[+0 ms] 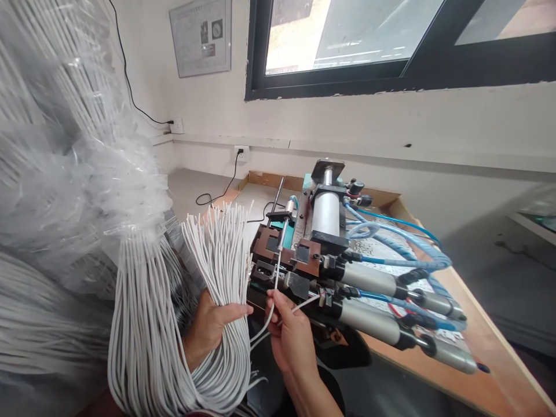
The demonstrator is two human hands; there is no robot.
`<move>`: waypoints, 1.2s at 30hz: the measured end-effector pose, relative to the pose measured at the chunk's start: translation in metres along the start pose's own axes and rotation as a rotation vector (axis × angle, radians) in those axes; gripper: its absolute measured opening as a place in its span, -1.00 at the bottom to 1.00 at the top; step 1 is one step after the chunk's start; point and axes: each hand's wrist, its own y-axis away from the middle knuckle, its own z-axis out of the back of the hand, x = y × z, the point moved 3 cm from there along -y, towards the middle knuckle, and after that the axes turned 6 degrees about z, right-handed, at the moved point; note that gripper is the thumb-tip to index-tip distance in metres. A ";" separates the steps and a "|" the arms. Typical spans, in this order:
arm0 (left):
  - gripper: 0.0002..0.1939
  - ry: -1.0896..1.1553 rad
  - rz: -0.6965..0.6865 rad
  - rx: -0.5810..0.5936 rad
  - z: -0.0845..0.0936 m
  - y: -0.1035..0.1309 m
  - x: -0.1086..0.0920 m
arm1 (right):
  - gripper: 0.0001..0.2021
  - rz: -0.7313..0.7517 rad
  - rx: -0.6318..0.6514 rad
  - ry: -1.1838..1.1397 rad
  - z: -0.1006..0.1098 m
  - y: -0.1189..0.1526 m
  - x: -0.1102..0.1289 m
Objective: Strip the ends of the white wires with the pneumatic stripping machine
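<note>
The likely floppy cable bundle (219, 260) is best encircled, as by the left hand (206, 327), one strand (277, 271) being pinched by the right hand (294, 339).

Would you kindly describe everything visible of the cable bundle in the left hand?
The cable bundle is many slim, whitish, plastic-looking cables, gathered side by side. Their ends fan out unevenly at the top, beside the pneumatic machine. Lower down, they curve toward strands hanging from the plastic wrap. The left hand grips the bundle midway, thumb across its front.
</note>
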 end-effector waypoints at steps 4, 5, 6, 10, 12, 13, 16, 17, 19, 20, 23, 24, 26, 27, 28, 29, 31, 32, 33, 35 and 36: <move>-0.68 0.002 0.007 0.001 0.000 0.000 0.002 | -0.72 -0.080 0.033 -0.066 -0.004 -0.004 -0.002; -0.68 0.002 0.003 0.010 0.000 0.000 0.003 | -0.72 -0.106 0.060 -0.086 -0.006 -0.004 -0.003; -0.68 0.002 0.001 0.026 -0.001 0.000 0.004 | -0.72 -0.133 0.102 -0.106 -0.009 -0.003 -0.003; -0.69 -0.001 0.026 0.154 -0.005 0.003 0.006 | -0.73 -0.177 0.316 -0.090 -0.024 0.004 0.000; -0.71 -0.023 0.028 0.185 -0.005 0.005 0.006 | -0.69 -0.111 0.311 -0.020 -0.025 0.006 0.002; -0.71 -0.033 0.025 0.182 -0.005 0.006 0.006 | -0.69 -0.066 0.286 0.012 -0.024 0.006 0.003; -0.69 -0.026 0.031 0.136 -0.001 0.007 0.006 | -0.72 0.018 0.222 0.084 -0.014 0.009 0.000; -0.70 -0.013 0.045 0.119 0.000 0.007 0.006 | -0.71 0.023 0.211 0.103 -0.010 0.010 -0.003; -0.72 0.020 0.073 0.088 0.002 0.007 0.008 | -0.70 0.016 0.190 0.135 -0.002 0.013 -0.007; -0.73 0.034 0.083 0.078 0.003 0.007 0.008 | -0.71 0.012 0.178 0.143 0.001 0.014 -0.009; -0.77 0.054 0.093 0.069 0.004 0.006 0.010 | -0.71 0.003 0.149 0.139 0.006 0.016 -0.008; -0.79 0.057 0.093 0.071 0.004 0.006 0.010 | -0.70 -0.002 0.144 0.136 0.006 0.016 -0.006; -0.79 0.063 0.096 0.074 0.004 0.006 0.011 | -0.70 -0.016 0.144 0.127 0.004 0.014 -0.003; -0.79 0.066 0.095 0.072 0.004 0.006 0.011 | -0.70 -0.026 0.151 0.120 0.003 0.012 -0.002; -0.79 0.064 0.093 0.069 0.004 0.006 0.011 | -0.70 -0.034 0.159 0.109 0.002 0.011 -0.002; -0.79 0.061 0.092 0.065 0.004 0.006 0.011 | -0.71 -0.040 0.164 0.096 0.002 0.009 -0.001; -0.80 0.046 0.082 0.061 0.003 0.006 0.010 | -0.70 -0.056 0.166 0.067 0.001 0.007 -0.002; -0.80 0.042 0.075 0.062 0.003 0.006 0.010 | -0.70 -0.070 0.168 0.057 0.001 0.006 -0.002; -0.79 0.038 0.070 0.068 0.003 0.006 0.010 | -0.69 -0.087 0.178 0.049 -0.001 0.005 -0.003; -0.75 0.031 0.064 0.090 0.002 0.007 0.010 | -0.69 -0.118 0.233 0.030 -0.005 0.005 -0.003; -0.73 0.025 0.066 0.103 0.002 0.007 0.010 | -0.70 -0.121 0.265 0.019 -0.008 0.005 -0.003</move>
